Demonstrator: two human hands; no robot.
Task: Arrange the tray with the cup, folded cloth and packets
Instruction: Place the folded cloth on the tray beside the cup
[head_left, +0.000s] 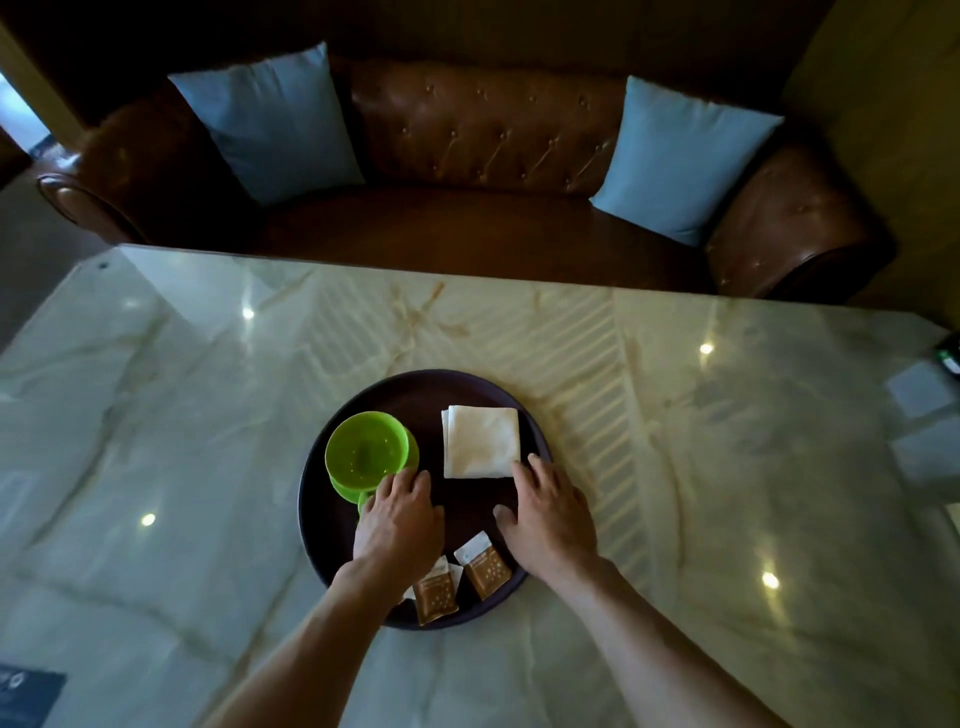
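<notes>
Marble table (208, 415) across the lower frame. Dark card (28, 693) at bottom-left corner of the frame. Round dark tray (415, 387) at centre. Green cup (366, 452) on left part of tray, upright, on a green saucer (345, 491). Left hand (397, 519) just right of cup, fingers loosely spread, fingertips touching or nearly touching cup rim; gripping nothing as far as visible. Left wrist over part of left packet (436, 597), near lower edge of tray. Second packet (483, 566) just beside it to the right, both brown with white tops, tilted. White folded cloth (480, 441) on upper-right part of tray, flat, square. Right hand (550, 519) below-right of cloth, fingers straight and spread, wide, holding nothing; index fingertip at cloth's lower-right corner, contact hard to tell. Thumb on tray floor between the hands. Brown leather sofa (483, 130) along top of frame behind table, blue cushion (270, 124) upper left, blue cushion (685, 156) upper right. Small dark object (950, 356) and white papers (919, 395) at right edge, too small to tell.
</notes>
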